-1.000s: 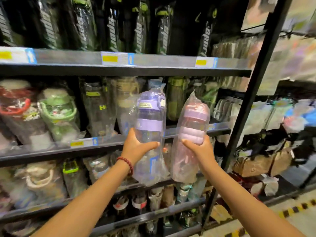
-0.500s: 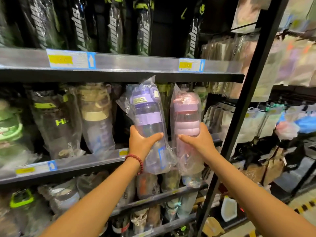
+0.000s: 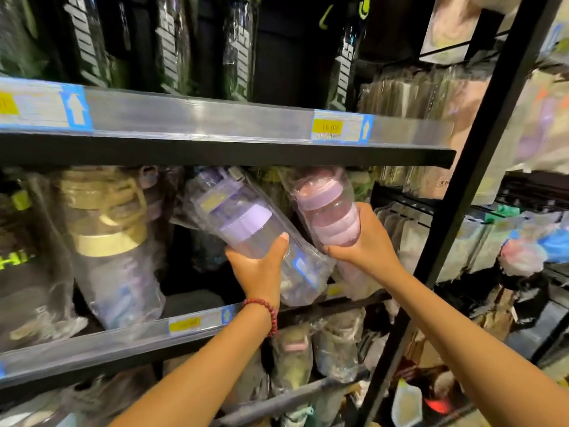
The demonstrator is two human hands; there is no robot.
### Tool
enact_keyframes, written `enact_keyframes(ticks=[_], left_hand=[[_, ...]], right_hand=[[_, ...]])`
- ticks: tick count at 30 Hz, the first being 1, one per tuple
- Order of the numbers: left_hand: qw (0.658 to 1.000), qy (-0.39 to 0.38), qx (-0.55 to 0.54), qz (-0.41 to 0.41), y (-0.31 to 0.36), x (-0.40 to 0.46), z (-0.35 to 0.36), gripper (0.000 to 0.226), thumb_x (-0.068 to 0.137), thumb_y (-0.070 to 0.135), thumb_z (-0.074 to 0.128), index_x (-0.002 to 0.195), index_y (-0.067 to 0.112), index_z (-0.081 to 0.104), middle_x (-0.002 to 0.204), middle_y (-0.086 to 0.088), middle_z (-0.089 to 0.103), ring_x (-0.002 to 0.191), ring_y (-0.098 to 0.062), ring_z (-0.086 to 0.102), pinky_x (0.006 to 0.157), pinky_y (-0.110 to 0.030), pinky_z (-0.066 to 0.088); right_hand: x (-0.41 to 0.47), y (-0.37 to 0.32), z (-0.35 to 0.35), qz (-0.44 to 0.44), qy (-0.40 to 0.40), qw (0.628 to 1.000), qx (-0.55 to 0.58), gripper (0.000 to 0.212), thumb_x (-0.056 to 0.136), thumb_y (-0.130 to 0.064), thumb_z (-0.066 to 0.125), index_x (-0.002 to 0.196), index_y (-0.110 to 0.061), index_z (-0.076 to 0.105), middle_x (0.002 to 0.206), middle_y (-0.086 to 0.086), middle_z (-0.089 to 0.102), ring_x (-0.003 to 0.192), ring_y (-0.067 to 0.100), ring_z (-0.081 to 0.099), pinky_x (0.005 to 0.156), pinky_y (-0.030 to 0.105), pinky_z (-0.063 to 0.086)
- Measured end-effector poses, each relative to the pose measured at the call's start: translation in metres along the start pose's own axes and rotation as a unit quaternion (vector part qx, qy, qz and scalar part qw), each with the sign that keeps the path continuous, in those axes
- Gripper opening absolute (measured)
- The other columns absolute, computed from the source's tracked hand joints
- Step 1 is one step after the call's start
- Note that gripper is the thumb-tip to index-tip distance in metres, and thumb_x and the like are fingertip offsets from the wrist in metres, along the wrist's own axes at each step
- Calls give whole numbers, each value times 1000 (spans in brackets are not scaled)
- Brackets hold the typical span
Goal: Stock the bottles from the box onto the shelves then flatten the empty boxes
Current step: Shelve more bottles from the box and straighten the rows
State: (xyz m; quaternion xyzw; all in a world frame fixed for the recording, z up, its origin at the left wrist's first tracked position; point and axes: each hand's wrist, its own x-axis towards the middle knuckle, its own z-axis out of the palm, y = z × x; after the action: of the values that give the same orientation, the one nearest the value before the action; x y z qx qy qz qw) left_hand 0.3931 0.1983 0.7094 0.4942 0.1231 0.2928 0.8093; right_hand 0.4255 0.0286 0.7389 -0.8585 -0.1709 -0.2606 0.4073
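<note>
Single head-worn view, facing forward and slightly up, close to the shelves (image 3: 215,118), arms reaching in from below

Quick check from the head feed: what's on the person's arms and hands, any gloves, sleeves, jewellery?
Both forearms are bare, no sleeves in view and no gloves. The left hand has a bracelet of dark red round beads at the wrist. The right hand and its wrist show nothing worn.
</note>
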Motion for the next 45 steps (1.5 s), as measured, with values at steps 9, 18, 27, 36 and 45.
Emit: enact_keyframes(ticks=[9, 18, 27, 36, 45], left_hand=[[999, 35, 6, -18, -3, 38, 0, 44, 68, 18, 81, 92, 21, 45, 100, -2, 56, 93, -19, 59, 83, -35, 50], [979, 35, 167, 111, -3, 74, -50, 83, 44, 35, 82, 116, 3, 53, 103, -7, 65, 91, -16, 65, 81, -32, 54], [920, -27, 363, 144, 7, 85, -88, 81, 41, 46, 83, 100, -2, 57, 82, 5, 61, 73, -8, 59, 52, 0, 39], [901, 25, 409, 140, 11, 72, -95, 74, 51, 31, 91, 98, 8, 38, 97, 1, 51, 92, -15, 52, 74, -27, 43], [897, 34, 407, 169, 10, 57, -92, 77, 52, 32, 90, 99, 12, 32, 91, 11, 44, 92, -14, 49, 73, -25, 40]], right_hand=[[42, 12, 24, 15, -51, 998, 40, 50, 49, -43, 77, 79, -7, 58, 75, -3, 62, 63, 0, 56, 55, 18, 42], [34, 22, 82, 48, -54, 988, 139, 38, 55, -37, 85, 70, -9, 64, 61, -15, 67, 61, -2, 62, 56, 13, 47], [18, 7, 118, 82, -47, 971, 221, 52, 53, -40, 86, 83, -3, 63, 78, 3, 67, 71, 4, 65, 62, 20, 52], [-3, -20, 136, 66, -59, 962, 258, 64, 49, -47, 80, 94, -28, 38, 104, 0, 55, 97, 8, 57, 82, 20, 47], [-9, -25, 140, 62, -23, 968, 242, 70, 55, -45, 81, 101, -13, 38, 105, 9, 51, 99, 22, 54, 85, 33, 49]])
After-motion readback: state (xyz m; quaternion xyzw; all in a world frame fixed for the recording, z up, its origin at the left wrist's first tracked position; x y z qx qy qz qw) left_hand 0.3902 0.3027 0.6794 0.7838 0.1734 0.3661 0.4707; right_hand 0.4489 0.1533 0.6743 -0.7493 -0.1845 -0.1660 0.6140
